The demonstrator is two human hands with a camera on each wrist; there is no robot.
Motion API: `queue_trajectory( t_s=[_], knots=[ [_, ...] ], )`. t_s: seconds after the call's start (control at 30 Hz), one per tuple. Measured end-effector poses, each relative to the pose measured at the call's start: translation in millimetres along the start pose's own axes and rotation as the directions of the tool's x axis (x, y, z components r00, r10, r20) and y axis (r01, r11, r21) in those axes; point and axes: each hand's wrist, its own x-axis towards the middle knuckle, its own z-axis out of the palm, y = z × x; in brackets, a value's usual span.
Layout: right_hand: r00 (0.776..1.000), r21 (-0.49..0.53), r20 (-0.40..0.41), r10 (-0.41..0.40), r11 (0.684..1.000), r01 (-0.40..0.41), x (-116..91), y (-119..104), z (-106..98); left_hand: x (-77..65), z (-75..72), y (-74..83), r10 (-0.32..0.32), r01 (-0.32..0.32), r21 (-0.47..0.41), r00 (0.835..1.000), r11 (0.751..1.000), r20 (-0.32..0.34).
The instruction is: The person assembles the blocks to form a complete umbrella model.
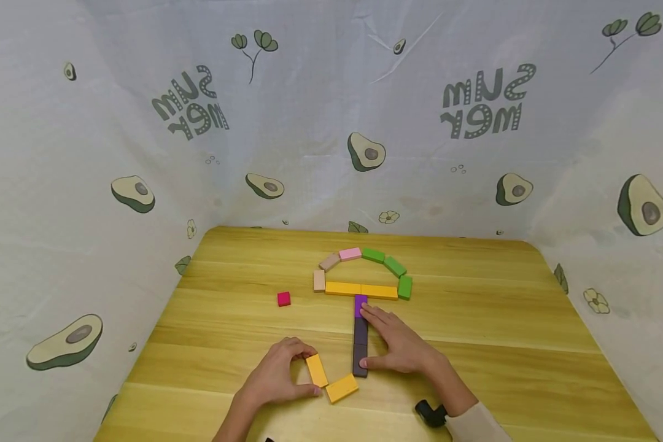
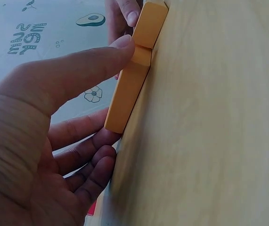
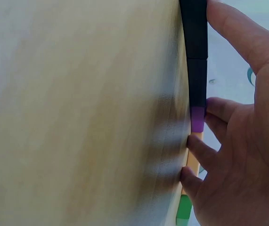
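My left hand (image 1: 279,371) holds a yellow block (image 1: 317,370) by its two ends, thumb at the near end and fingers at the far one. A second yellow block (image 1: 342,388) lies slanted against its near end, below the foot of a straight column. That column has two black blocks (image 1: 360,359) and a purple block (image 1: 361,306) on top. My right hand (image 1: 400,344) lies along the column's right side, fingertips at the purple block and thumb at the lower black one. In the right wrist view its fingers (image 3: 202,150) are spread beside the row.
Two yellow blocks (image 1: 361,290) form a bar above the column. Over it arches a row of tan, pink and green blocks (image 1: 372,255). A red cube (image 1: 284,299) lies to the left. Beside the right sleeve is a black elbow-shaped object (image 1: 431,414). Printed cloth surrounds the wooden table (image 1: 475,319).
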Motion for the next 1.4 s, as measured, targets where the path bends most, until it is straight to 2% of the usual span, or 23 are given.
queue_trajectory(
  t_s=[1.0, 1.4],
  knots=[
    [1.0, -0.001, 0.003, 0.009, 1.0, -0.009, 1.0, 1.0, -0.9, 1.7, -1.1, 0.7, 0.019, -0.019, -0.003, 1.0, 1.0, -0.005],
    [1.0, 0.011, 0.006, 0.003, 1.0, -0.003, 0.1, -0.3, -2.8, 0.4, -1.8, 2.8, 0.005, -0.005, -0.002, 1.0, 1.0, -0.003]
  ],
)
